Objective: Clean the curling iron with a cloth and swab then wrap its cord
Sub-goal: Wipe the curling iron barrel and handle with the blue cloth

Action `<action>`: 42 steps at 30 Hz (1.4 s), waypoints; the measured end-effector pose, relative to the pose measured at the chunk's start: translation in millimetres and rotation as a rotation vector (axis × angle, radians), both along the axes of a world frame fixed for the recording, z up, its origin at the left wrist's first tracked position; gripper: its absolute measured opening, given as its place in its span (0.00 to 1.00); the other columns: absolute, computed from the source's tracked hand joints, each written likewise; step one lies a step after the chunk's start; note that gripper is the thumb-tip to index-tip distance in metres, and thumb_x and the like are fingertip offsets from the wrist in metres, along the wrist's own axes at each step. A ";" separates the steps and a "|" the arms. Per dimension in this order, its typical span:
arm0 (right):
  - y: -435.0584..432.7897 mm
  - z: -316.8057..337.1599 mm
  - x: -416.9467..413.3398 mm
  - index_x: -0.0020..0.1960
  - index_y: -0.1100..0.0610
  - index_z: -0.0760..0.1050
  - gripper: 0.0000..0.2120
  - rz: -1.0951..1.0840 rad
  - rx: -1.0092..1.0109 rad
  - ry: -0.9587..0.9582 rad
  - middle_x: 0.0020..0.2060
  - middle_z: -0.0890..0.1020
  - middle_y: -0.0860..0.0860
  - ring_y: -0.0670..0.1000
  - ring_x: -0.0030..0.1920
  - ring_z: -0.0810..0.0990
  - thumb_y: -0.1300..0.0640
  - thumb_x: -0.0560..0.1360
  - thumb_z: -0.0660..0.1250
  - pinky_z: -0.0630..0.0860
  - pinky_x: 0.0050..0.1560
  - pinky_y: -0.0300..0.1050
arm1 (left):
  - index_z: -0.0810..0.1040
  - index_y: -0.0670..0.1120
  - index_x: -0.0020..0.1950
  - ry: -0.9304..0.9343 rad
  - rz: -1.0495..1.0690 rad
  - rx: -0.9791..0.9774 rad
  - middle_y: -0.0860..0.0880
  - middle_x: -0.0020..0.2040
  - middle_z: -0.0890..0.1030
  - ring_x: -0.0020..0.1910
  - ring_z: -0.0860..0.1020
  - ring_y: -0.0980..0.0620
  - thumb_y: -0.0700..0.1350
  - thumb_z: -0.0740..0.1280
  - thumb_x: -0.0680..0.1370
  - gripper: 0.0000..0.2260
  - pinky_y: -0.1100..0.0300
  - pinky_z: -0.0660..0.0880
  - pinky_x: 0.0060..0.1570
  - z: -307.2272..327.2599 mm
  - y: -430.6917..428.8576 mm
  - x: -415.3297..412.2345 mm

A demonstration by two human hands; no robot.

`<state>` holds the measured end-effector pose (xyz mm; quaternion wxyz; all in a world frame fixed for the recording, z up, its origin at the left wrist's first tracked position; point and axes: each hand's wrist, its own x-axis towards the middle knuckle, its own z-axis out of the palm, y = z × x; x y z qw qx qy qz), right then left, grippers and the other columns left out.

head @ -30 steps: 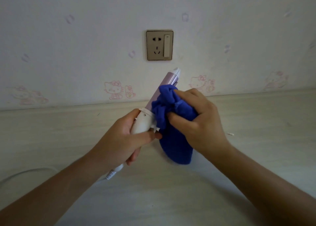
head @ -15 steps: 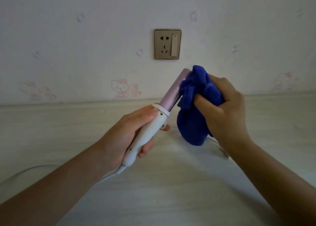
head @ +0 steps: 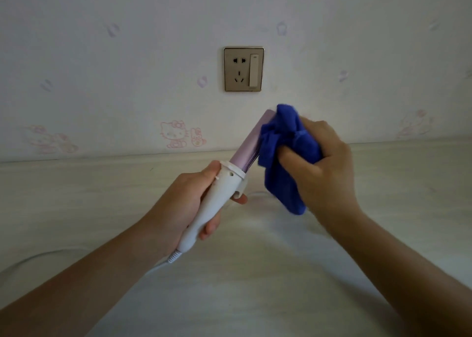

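A bronze-framed wall socket with switch sits above pink cartoon-cat wallpaper prints and the pale wood-grain tabletop.

the table lies bare and open between the forearms and out to the far right. the white cord loops across the left side, another stretch runs under the blue cloth, and the wall closes off the back edge.

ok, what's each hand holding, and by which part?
Left hand: curling iron by its white plastic handle. Right hand: bunched blue cloth, gripped mid-bundle against the lilac barrel.
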<state>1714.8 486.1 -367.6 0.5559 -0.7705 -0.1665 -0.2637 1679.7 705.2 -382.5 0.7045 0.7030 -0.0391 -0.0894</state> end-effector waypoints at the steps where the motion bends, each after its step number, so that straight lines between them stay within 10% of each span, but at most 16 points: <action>1: 4.9 -3.8 -2.8 0.53 0.44 0.79 0.08 0.035 -0.049 0.010 0.46 0.80 0.44 0.44 0.46 0.79 0.51 0.74 0.70 0.76 0.49 0.43 | 0.85 0.38 0.47 0.020 0.018 -0.019 0.38 0.28 0.79 0.18 0.68 0.49 0.61 0.55 0.84 0.30 0.61 0.65 0.20 -0.3 1.3 0.7; 5: 26.4 -16.2 -13.9 0.58 0.40 0.78 0.14 0.183 -0.176 0.013 0.48 0.79 0.42 0.46 0.49 0.80 0.45 0.72 0.68 0.79 0.51 0.43 | 0.78 0.40 0.45 0.143 0.023 -0.183 0.41 0.23 0.70 0.17 0.67 0.49 0.62 0.63 0.77 0.23 0.62 0.65 0.19 3.9 11.4 2.2; 12: -0.8 3.8 1.2 0.57 0.41 0.81 0.13 0.026 0.055 -0.047 0.47 0.81 0.42 0.46 0.48 0.81 0.54 0.74 0.70 0.77 0.48 0.40 | 0.80 0.41 0.65 0.158 -0.308 -0.317 0.42 0.51 0.82 0.24 0.71 0.53 0.60 0.64 0.80 0.25 0.61 0.70 0.22 5.6 14.3 3.5; 31: 14.2 -11.8 -5.8 0.56 0.41 0.78 0.13 0.179 -0.193 -0.019 0.48 0.80 0.45 0.46 0.48 0.80 0.46 0.71 0.68 0.78 0.51 0.42 | 0.80 0.47 0.44 0.250 -0.251 -0.312 0.46 0.34 0.74 0.24 0.69 0.52 0.58 0.77 0.70 0.17 0.62 0.67 0.23 7.5 15.7 1.0; 38: -2.7 0.0 4.3 0.55 0.39 0.80 0.12 0.047 0.031 0.018 0.48 0.81 0.44 0.47 0.50 0.81 0.51 0.73 0.70 0.81 0.51 0.51 | 0.77 0.51 0.46 -0.077 -0.083 -0.012 0.45 0.35 0.76 0.23 0.68 0.52 0.57 0.72 0.75 0.10 0.62 0.66 0.22 4.2 0.3 -5.9; 42: 9.7 -6.4 -4.9 0.56 0.44 0.80 0.14 0.158 -0.159 0.017 0.48 0.80 0.45 0.45 0.48 0.80 0.46 0.71 0.68 0.76 0.50 0.42 | 0.78 0.55 0.49 -0.217 0.026 0.038 0.43 0.36 0.82 0.22 0.68 0.52 0.56 0.72 0.74 0.09 0.61 0.64 0.22 -1.7 -2.6 -4.8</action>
